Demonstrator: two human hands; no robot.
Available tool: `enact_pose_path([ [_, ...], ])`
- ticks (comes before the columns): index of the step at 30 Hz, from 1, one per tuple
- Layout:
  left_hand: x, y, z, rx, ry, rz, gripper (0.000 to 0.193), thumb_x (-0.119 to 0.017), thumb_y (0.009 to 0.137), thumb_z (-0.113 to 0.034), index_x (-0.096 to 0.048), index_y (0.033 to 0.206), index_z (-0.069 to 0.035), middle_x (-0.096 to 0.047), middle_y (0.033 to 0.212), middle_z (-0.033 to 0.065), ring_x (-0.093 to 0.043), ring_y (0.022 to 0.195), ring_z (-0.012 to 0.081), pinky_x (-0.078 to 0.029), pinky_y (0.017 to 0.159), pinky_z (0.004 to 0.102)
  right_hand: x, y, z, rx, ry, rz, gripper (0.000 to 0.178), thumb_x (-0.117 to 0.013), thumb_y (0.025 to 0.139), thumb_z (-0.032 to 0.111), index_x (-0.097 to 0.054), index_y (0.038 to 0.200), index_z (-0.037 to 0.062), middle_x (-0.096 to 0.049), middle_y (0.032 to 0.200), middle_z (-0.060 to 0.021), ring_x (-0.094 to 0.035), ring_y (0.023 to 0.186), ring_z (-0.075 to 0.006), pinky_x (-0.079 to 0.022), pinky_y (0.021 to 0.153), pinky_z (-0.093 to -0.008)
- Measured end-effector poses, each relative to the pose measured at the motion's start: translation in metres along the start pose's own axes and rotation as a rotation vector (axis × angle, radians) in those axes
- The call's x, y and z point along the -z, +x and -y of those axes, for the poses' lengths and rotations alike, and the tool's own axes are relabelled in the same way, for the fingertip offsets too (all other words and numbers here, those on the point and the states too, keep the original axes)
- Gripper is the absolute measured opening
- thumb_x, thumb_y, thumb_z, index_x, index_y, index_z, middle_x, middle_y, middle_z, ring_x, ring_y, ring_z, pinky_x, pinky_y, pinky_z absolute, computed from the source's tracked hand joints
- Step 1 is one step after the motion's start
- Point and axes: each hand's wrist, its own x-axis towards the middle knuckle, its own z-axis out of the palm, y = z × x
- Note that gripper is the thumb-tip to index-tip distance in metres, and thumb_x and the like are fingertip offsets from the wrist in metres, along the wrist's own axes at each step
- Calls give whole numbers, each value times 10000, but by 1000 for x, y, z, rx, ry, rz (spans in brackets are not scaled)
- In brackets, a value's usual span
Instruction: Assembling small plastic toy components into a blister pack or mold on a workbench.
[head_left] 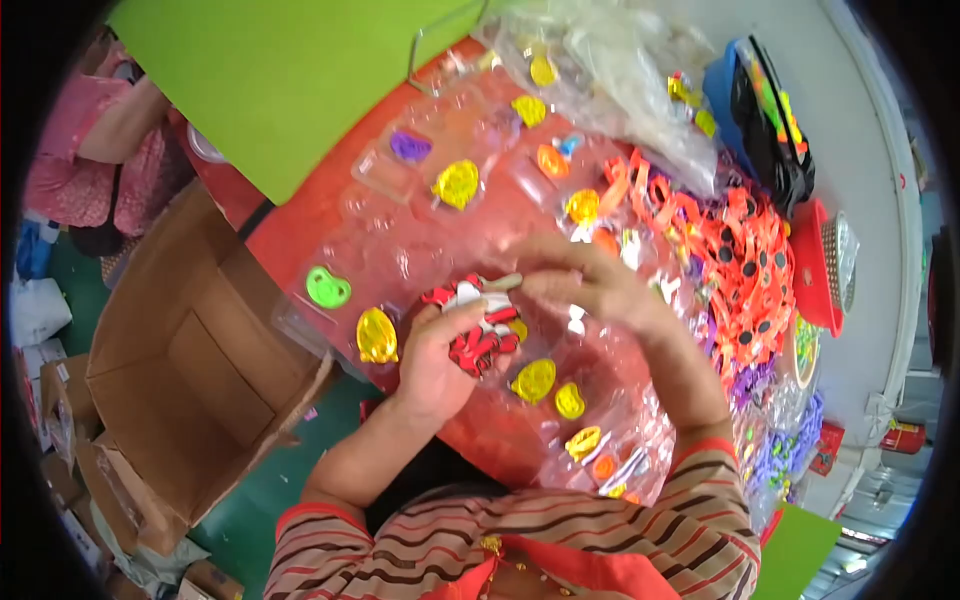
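Observation:
My left hand (440, 368) is closed around a bunch of red, white and black pieces (487, 335), whose kind I cannot make out. Just right of the bunch is my right hand (590, 287), its fingers pointing at it and smeared by motion. Whether they touch it or hold anything is unclear. Under and around both hands, clear plastic blister trays (380, 235) cover the red table. Some trays hold small toys: a yellow oval piece (377, 335) and a green pacifier-shaped piece (328, 287) to the left, another yellow oval piece (534, 380) below the hands.
Orange straps with black dots (745, 265) are heaped at the right, near a red basket (815, 265). Clear plastic bags (630, 70) lie at the back. An open cardboard box (200, 370) stands left of the table. Another person (110, 150) is at the far left, by a green board (270, 80).

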Motion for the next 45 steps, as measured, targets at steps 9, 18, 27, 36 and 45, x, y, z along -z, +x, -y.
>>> enact_pose_path([
  [9, -9, 12, -4, -30, 3, -27, 219, -552, 885, -129, -598, 1049, 8, -651, 927, 122, -629, 703, 207, -498, 534, 309, -7, 24, -18, 43, 322, -183, 150, -604, 848, 78, -636, 975, 6, -632, 783, -20, -547, 664, -67, -416, 595, -213],
  [18, 0, 12, -18, -11, 21, -73, 219, -552, 884, -129, -606, 1053, 0, -655, 910, 118, -635, 734, 213, -501, 526, 332, 99, 135, -36, 314, -463, -757, 157, -571, 830, 84, -677, 933, 30, -599, 655, -28, -523, 602, -82, -412, 555, -249],
  [27, 14, 6, -21, 23, 16, -94, 286, -514, 894, -168, -553, 1128, -10, -632, 994, 212, -627, 705, 306, -509, 529, 373, 127, 203, -40, 360, -704, -890, 187, -566, 800, 138, -687, 929, 74, -646, 768, -167, -638, 727, -306, -488, 683, -366],
  [36, 8, 1, -22, 53, 16, -102, 256, -524, 890, -133, -573, 1103, -1, -651, 982, 192, -646, 690, 279, -512, 509, 346, 157, 208, -53, 227, -798, -988, 210, -549, 795, 137, -691, 935, 70, -659, 827, -182, -647, 771, -323, -502, 714, -384],
  [45, 9, -2, -21, 71, 35, -96, 253, -525, 899, -114, -553, 1129, -13, -658, 969, 168, -650, 715, 274, -506, 517, 336, 114, 201, -36, 459, -347, -595, 176, -590, 803, 48, -673, 953, 12, -646, 756, -36, -561, 658, -109, -455, 603, -256],
])
